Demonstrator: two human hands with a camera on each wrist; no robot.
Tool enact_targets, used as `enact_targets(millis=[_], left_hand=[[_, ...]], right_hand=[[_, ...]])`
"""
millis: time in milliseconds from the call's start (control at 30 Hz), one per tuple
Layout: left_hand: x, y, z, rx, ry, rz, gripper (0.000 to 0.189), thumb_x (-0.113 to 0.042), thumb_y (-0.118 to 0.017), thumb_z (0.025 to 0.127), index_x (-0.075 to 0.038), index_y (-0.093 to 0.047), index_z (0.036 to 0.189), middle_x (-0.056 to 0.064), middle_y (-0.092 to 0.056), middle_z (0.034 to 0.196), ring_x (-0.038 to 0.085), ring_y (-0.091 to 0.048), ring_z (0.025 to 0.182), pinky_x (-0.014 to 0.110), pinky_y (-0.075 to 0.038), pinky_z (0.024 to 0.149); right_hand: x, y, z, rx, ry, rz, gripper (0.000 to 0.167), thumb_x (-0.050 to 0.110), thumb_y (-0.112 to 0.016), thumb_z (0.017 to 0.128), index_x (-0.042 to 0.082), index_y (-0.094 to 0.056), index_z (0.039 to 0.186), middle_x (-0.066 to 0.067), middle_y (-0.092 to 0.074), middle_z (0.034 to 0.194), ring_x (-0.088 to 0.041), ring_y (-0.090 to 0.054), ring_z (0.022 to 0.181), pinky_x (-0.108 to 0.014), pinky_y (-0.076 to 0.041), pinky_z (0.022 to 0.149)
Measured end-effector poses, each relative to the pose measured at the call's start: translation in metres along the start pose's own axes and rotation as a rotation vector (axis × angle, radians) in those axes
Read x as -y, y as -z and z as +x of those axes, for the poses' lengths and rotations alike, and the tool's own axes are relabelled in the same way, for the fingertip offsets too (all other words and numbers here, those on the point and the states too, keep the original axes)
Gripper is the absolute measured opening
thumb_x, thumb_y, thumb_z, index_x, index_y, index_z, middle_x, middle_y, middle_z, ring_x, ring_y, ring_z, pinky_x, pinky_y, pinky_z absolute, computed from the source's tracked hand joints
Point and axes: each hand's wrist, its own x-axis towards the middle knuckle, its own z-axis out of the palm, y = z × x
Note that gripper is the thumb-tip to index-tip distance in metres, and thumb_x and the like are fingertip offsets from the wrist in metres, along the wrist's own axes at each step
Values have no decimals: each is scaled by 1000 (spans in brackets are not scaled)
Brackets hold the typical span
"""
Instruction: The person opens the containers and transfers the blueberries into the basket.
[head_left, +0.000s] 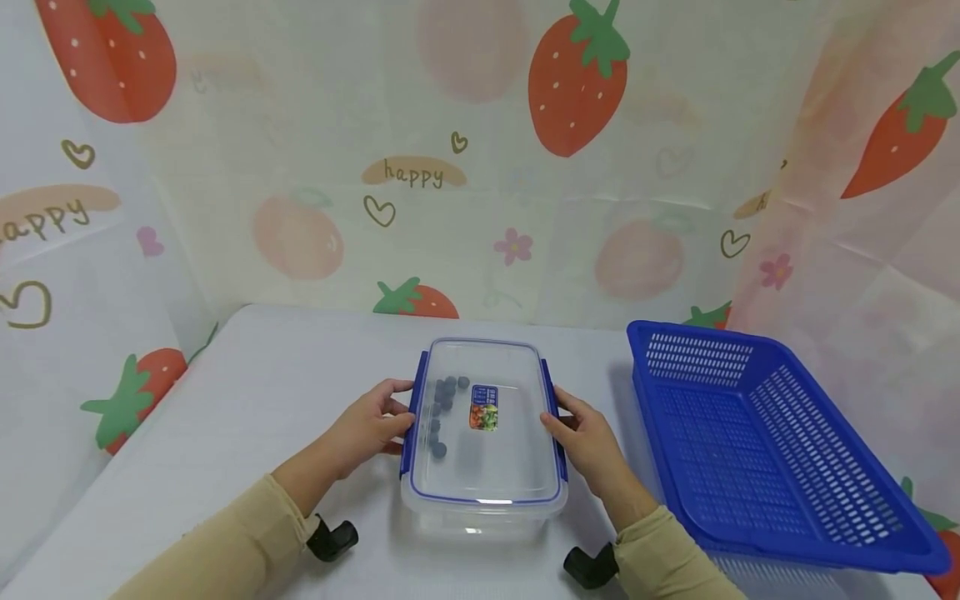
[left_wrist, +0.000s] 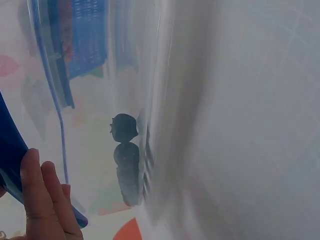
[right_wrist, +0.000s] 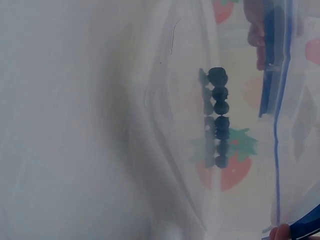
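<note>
A clear plastic food container (head_left: 487, 467) stands on the white table, its clear lid (head_left: 510, 358) on top. The lid has a blue seal line, a blue clip along each long side and a small printed label. Several blueberries (head_left: 440, 451) show through the lid, gathered at the left side inside; the right wrist view shows blueberries (right_wrist: 221, 127) through the wall. My left hand (head_left: 372, 423) grips the left clip (left_wrist: 11, 145) with thumb and fingers. On the opposite side my right hand (head_left: 588, 437) holds the right clip (right_wrist: 307, 222).
A blue perforated plastic basket (head_left: 675, 467) stands at the right of the table, near the right forearm. Black curved wrist mounts (head_left: 332, 540) stick out from both sleeves. A strawberry-printed cloth (head_left: 487, 233) hangs behind the table and along its sides.
</note>
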Motion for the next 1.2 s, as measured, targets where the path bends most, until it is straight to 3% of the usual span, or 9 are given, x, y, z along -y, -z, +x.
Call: enact_targets(millis=[267,500,733,1200], left_hand=[[-2,1,-1,9,5,-20,50,-13,-55,91,-18,-35,137,12,-56,102,21,-62,86,38,-54,74],[6,6,-4,5,9,-91,44,-8,-41,91,-17,-37,134,11,-59,107,23,-60,91,38,-52,79],[8,7,-5,12,14,-122,45,-9,-42,90,-16,-38,134,11,-59,108,23,-61,93,40,-52,80],[18,7,-7,-27,137,-98,48,-15,-49,92,-14,-35,138,12,-60,106,21,-61,90,33,-54,76]], right_hand=[[0,0,0,2,4,3,55,15,-62,87,4,-41,136,-18,-52,126,-25,-57,100,-38,-52,80],[1,0,0,14,2,35,55,15,-63,87,5,-41,136,-18,-52,126,-26,-57,101,-39,-52,80],[1,2,0,15,-8,18,56,17,-61,88,6,-38,138,-17,-50,129,-27,-56,104,-42,-51,83],[-2,-2,-1,-4,-50,13,56,17,-61,88,10,-39,139,-14,-50,130,-24,-56,102,-39,-52,81]])
